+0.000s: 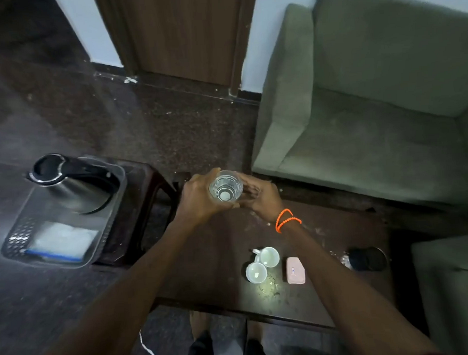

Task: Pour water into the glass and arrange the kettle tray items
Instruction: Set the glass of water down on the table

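Note:
A clear glass (pixel 225 186) with some water in it is held upright above the far edge of the dark table (pixel 220 258). My left hand (pixel 199 197) wraps its left side and my right hand (pixel 260 196) holds its right side. To the left, a steel kettle (pixel 72 184) with a black lid and handle stands in a clear plastic tray (pixel 101 236) on a small stool. A white packet (pixel 62 242) with a blue strip lies in the tray's near end.
Two white cups (pixel 262 264) stand on the table's near part, beside a pink box (pixel 295 270) and a dark round lid (pixel 368 258). A green sofa (pixel 371 104) lies to the right, a wooden door (pixel 178 32) ahead.

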